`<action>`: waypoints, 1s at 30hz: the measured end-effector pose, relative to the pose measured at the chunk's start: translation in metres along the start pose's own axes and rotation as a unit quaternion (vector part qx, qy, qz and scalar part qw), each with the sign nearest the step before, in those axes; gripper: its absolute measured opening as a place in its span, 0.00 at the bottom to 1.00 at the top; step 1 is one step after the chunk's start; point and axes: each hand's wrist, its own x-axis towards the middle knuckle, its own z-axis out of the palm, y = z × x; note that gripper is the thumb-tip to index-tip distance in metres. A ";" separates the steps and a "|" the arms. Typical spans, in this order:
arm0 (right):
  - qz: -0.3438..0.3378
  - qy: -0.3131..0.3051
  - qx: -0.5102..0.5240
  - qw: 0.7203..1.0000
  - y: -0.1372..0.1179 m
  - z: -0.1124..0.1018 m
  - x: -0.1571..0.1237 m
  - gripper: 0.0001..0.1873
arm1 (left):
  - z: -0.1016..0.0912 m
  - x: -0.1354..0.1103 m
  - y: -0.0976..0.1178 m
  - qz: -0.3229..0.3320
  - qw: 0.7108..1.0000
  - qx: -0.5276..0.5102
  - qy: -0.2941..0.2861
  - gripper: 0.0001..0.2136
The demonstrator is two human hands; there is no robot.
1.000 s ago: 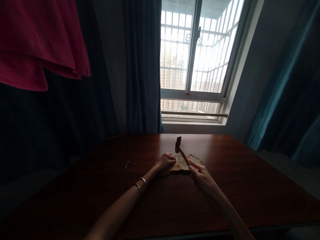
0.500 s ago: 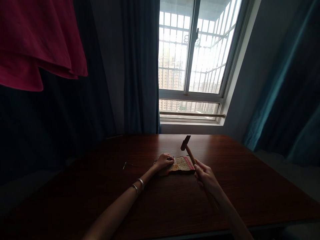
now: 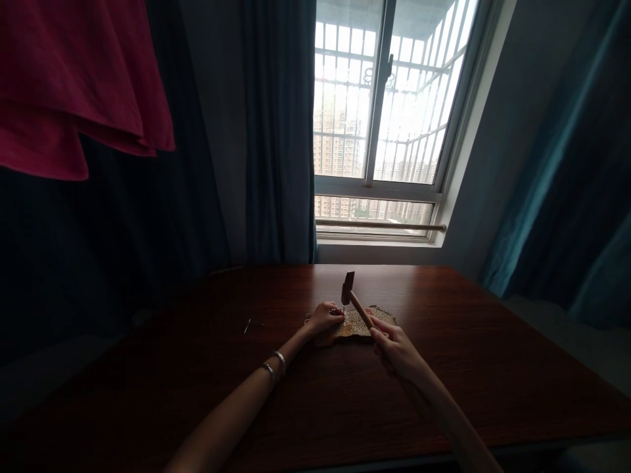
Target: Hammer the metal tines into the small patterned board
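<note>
In the head view, my right hand (image 3: 394,343) is wrapped around the wooden handle of a hammer (image 3: 361,310). The hammer's dark metal head hangs just over my left fingertips. My left hand (image 3: 327,316) rests on a pale board (image 3: 359,323) covered in dark dots, with pink and yellowish patches and a wavy edge. Between its thumb and fingers it pinches a thin, dark, upright nail (image 3: 344,309), whose top is at or very near the hammer head. The nail's lower end is hidden by my fingers. Two silver bracelets circle my left wrist.
The board lies on a dark reddish wooden table (image 3: 305,401). A small thin shiny item (image 3: 247,326) lies left of my left hand. Behind the table are a barred window (image 3: 377,118) and blue curtains (image 3: 280,131). Pink cloth (image 3: 83,85) hangs at the upper left.
My right hand and the hammer have moved left, bringing the hammer head over the nail. More of the board's right end shows. My left hand stays in place.
</note>
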 end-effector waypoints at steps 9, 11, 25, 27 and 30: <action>0.009 -0.001 -0.020 1.000 0.006 0.001 0.003 0.33 | -0.002 -0.001 0.008 -0.007 1.000 0.001 0.001 0.12; 0.011 0.003 -0.023 1.000 0.004 0.001 0.003 0.33 | -0.002 -0.001 0.008 -0.003 1.000 0.001 0.001 0.12; 0.016 -0.002 -0.028 0.999 0.006 0.001 0.001 0.34 | -0.002 -0.002 0.010 -0.010 1.000 -0.019 0.009 0.14; 0.018 -0.002 -0.025 1.000 0.004 0.001 0.000 0.34 | -0.002 -0.002 0.009 -0.016 1.000 -0.016 0.010 0.14; 0.014 -0.005 -0.015 1.000 0.002 0.002 -0.002 0.33 | -0.002 -0.001 0.009 -0.016 1.000 -0.026 0.007 0.14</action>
